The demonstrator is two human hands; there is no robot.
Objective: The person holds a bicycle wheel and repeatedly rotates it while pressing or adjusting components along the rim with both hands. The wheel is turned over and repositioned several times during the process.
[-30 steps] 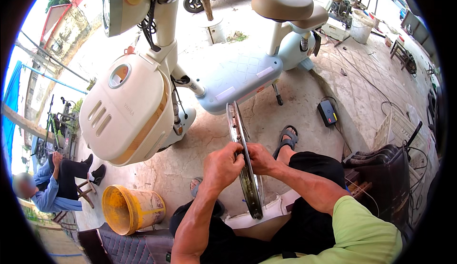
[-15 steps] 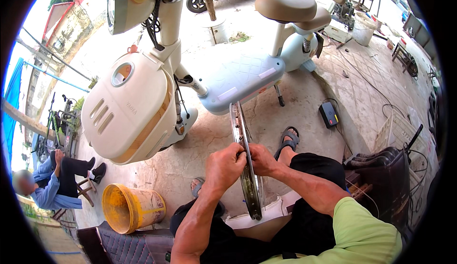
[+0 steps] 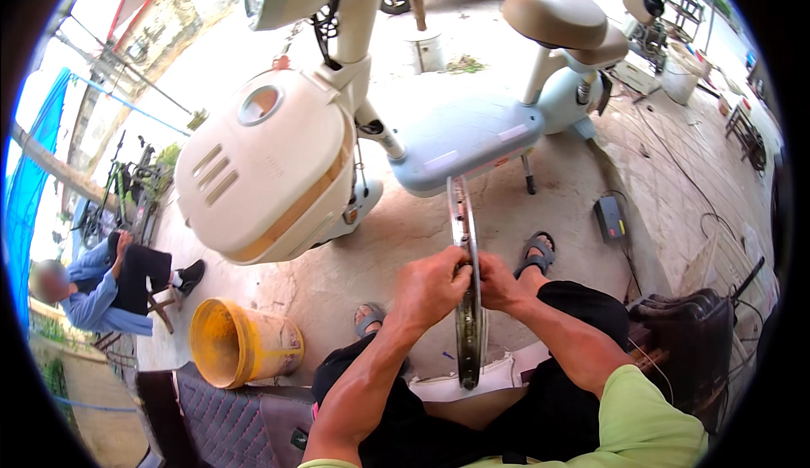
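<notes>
A bare metal wheel rim (image 3: 468, 346) stands upright, edge-on to me, between my knees, with its inner channel showing dark stains. My left hand (image 3: 433, 287) is closed at the rim's left side, thumb and fingers bent against its edge. From the other side my right hand (image 3: 501, 282) grips the rim at about the same height; its fingertips are partly hidden behind the metal. The rim's lower end is close to a pale cloth-like piece (image 3: 481, 375) between my legs. Its top end reaches up in front of the electric scooter's blue footboard (image 3: 464, 143).
The scooter's cream front box (image 3: 266, 160) looms at left ahead. A yellow-stained bucket (image 3: 245, 346) lies tipped at my left. A black charger-like box (image 3: 609, 217) with a cord rests on the concrete at right. Further left a seated person (image 3: 105, 287) sits on a stool.
My view has swung left and slightly down, so the scooter and bucket appear further right and higher. Both hands stay on the rim at mid-height.
</notes>
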